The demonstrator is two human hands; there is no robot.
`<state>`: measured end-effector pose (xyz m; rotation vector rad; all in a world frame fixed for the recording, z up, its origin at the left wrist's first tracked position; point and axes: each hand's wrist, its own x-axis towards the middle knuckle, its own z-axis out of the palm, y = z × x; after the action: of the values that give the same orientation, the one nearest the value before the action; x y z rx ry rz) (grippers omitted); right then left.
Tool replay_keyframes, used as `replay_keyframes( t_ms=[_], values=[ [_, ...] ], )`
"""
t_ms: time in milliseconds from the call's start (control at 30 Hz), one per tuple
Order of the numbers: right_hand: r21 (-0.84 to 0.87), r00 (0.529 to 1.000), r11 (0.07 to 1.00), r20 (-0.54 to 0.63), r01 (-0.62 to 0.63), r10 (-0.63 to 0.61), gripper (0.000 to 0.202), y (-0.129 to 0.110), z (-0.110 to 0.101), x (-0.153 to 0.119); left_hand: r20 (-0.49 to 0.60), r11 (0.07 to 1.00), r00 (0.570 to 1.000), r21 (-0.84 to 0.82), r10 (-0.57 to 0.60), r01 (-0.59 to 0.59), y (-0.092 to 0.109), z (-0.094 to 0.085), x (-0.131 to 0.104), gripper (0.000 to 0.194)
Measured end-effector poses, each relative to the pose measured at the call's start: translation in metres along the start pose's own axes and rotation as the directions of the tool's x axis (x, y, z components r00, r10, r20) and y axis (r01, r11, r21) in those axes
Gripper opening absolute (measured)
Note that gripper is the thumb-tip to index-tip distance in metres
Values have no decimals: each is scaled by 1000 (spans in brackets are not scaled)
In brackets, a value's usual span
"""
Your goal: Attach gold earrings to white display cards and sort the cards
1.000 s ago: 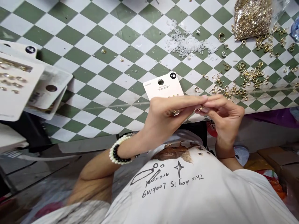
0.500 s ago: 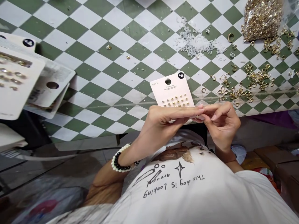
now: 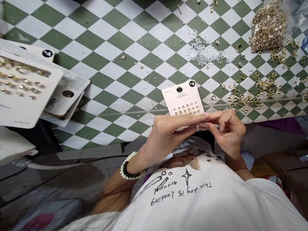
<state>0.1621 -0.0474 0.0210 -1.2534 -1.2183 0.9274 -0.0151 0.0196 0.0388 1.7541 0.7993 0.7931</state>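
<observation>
My left hand (image 3: 169,130), a beaded bracelet on its wrist, has its fingers pressed together and pointing right. Its fingertips meet those of my right hand (image 3: 227,128), which is closed in a pinch. Between the fingertips is a small gold earring piece (image 3: 201,124), partly covered by both hands. Just beyond my left hand is a pale pink card (image 3: 170,93) with rows of small gold studs; its lower part is hidden behind that hand. Loose gold earring pieces (image 3: 245,99) lie beyond my right hand.
More earring cards (image 3: 45,107) overlap at the left edge. Small white pieces (image 3: 207,54) are scattered on the checkered table (image 3: 106,73). A clear bag of gold pieces (image 3: 269,29) stands at the upper right. The table's near edge runs beside my hands.
The view has shifted, so the cards and table items appear farther right and slightly lower. My hands remain together, and the small gold piece now shows slightly farther left between the fingertips.
</observation>
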Motion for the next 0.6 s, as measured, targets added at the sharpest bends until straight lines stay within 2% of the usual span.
replay_keyframes(
  t_ms=[67,133,167,200,267,300,400,467,533,600],
  values=[
    [13,1000,1000,0,3,-3,33,-3,-4,8,-26,999,999,-39,-31,30,2,2,2,34],
    [-3,990,998,-126,63,-63,27,-4,-15,22,-51,999,998,-41,-28,25,4,3,4,33],
    [-46,965,994,-239,100,-108,23,-3,-24,31,-53,1000,998,-20,-14,13,4,2,5,34],
    [-120,921,985,-356,125,-160,19,-2,-34,40,-45,1000,999,12,2,-2,5,2,6,35],
    [-296,833,951,-500,92,-236,15,4,-57,58,-9,996,999,85,41,-41,5,-2,8,35],
    [-360,829,932,-506,50,-240,13,7,-68,65,17,990,998,126,62,-64,4,-4,9,35],
    [-404,912,915,-378,-6,-161,7,19,-88,77,93,951,986,266,140,-160,3,-6,16,32],
    [-396,943,918,-310,-12,-122,4,26,-92,79,128,893,973,387,193,-228,1,-2,21,32],
    [-458,945,889,-304,-34,-120,2,29,-93,77,158,802,961,530,226,-276,-2,7,25,35],
    [-573,929,817,-331,-58,-166,3,28,-94,73,200,710,953,636,226,-302,-6,18,27,39]
  ],
)
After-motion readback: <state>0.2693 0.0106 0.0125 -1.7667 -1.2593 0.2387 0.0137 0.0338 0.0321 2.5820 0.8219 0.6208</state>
